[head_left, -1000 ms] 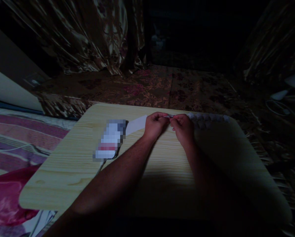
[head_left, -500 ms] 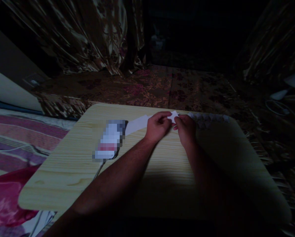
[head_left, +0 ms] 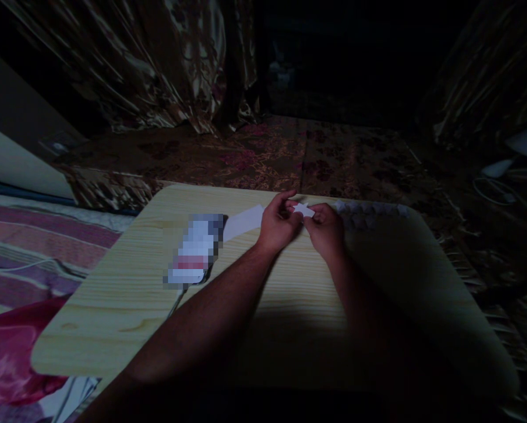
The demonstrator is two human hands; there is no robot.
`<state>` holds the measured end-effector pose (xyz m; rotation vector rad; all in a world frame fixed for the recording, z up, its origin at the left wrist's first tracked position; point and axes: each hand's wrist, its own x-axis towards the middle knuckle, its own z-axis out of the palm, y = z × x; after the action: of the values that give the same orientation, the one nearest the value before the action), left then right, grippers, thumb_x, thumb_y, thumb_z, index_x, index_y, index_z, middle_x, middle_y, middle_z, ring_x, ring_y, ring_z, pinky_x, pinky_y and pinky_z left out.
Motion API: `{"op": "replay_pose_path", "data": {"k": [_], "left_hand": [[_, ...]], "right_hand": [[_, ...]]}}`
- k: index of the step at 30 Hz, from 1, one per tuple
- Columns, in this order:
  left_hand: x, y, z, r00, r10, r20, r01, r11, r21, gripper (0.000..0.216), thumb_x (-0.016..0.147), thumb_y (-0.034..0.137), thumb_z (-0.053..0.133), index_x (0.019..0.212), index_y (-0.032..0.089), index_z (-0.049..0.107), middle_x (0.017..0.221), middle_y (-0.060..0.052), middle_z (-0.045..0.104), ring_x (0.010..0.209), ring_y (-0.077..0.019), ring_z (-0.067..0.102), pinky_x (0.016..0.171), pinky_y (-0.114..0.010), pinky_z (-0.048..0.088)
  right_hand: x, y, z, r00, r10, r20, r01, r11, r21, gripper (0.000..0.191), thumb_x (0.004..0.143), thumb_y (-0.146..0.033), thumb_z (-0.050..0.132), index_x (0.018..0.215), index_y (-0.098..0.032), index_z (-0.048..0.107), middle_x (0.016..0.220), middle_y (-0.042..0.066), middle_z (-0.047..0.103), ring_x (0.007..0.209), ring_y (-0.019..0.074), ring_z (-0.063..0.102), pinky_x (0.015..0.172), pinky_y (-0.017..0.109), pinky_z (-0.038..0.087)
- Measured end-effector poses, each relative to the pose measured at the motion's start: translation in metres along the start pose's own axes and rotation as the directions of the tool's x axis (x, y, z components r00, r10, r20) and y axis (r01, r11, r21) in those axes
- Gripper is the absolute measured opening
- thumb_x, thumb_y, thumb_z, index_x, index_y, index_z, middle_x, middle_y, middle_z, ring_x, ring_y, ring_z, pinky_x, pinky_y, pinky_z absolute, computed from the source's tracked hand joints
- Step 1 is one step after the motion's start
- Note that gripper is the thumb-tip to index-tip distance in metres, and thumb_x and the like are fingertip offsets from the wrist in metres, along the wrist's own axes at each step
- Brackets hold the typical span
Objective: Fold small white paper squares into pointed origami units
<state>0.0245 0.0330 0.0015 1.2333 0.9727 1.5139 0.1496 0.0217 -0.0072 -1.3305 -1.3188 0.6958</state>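
A small piece of folded white paper (head_left: 305, 210) is pinched between my two hands, over the far half of the wooden table (head_left: 126, 282). My left hand (head_left: 278, 223) grips its left side with the thumb, while the index finger is raised and apart. My right hand (head_left: 327, 229) holds its right side between thumb and fingers, the other fingers curled beneath. A flat white paper strip (head_left: 244, 222) lies just left of my left hand. To the right of my right hand, several small folded paper pieces (head_left: 369, 210) sit in rows near the far edge.
A phone (head_left: 195, 249), its screen blurred out, lies left of my arms with a cable running from it. Beyond the table is a patterned cloth surface (head_left: 281, 153) with curtains. A striped bed (head_left: 34, 235) with a pink cloth (head_left: 20, 352) is at left. The room is dim.
The folded paper has turned and sits slightly lower and to the left. My left index finger has lifted off it. My right hand has shifted a little left.
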Motion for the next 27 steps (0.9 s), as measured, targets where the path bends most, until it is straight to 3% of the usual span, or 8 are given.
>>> {"op": "replay_pose_path", "data": {"k": [5,8,16,21,27], "left_hand": [[0.000,0.000,-0.002,0.999,0.045,0.021,-0.047,0.997,0.055,0.045,0.067,0.013,0.074,0.111,0.018,0.070,0.102,-0.007,0.072,0.089,-0.0153,0.065,0.082,-0.027,0.051],[0.001,-0.001,-0.004,1.000,0.002,0.024,-0.004,0.997,0.074,0.030,0.068,0.016,0.073,0.098,0.017,0.073,0.090,-0.005,0.072,0.078,-0.0144,0.064,0.073,-0.026,0.050],[0.005,0.000,-0.005,0.991,-0.110,-0.070,0.101,0.987,-0.122,0.028,0.061,0.018,0.076,0.088,0.017,0.068,0.072,0.002,0.065,0.061,-0.0097,0.057,0.061,-0.023,0.046],[0.004,-0.004,-0.004,0.999,-0.035,0.006,0.035,0.994,-0.099,0.041,0.062,0.014,0.074,0.102,0.019,0.068,0.076,0.003,0.065,0.062,-0.0092,0.056,0.060,-0.022,0.045],[0.002,-0.010,-0.004,0.998,-0.026,0.050,0.025,0.999,0.024,0.015,0.069,0.021,0.074,0.083,0.016,0.072,0.071,0.000,0.068,0.061,-0.0110,0.057,0.058,-0.024,0.045]], "right_hand": [[-0.003,0.000,0.001,0.998,-0.065,0.016,0.065,0.997,-0.032,0.014,0.076,-0.030,0.063,0.089,-0.023,0.064,0.077,0.000,0.070,0.068,0.0164,0.064,0.064,0.028,0.049],[-0.003,-0.001,0.001,0.999,-0.041,0.013,0.042,0.999,-0.014,0.019,0.075,-0.029,0.064,0.093,-0.023,0.064,0.079,0.001,0.071,0.069,0.0166,0.065,0.065,0.028,0.050],[0.002,-0.001,-0.003,0.997,0.043,0.061,-0.051,0.990,0.133,0.024,0.075,-0.034,0.069,0.094,-0.020,0.065,0.083,0.003,0.074,0.068,0.0170,0.067,0.064,0.029,0.051],[0.004,0.002,-0.007,0.997,0.056,0.051,-0.064,0.986,0.157,0.023,0.076,-0.038,0.069,0.089,-0.019,0.066,0.071,0.000,0.071,0.058,0.0153,0.063,0.057,0.027,0.048],[0.004,0.004,-0.007,1.000,0.021,0.013,-0.021,0.999,0.037,0.021,0.076,-0.038,0.068,0.087,-0.020,0.067,0.071,0.000,0.070,0.062,0.0168,0.065,0.057,0.027,0.048]]}}
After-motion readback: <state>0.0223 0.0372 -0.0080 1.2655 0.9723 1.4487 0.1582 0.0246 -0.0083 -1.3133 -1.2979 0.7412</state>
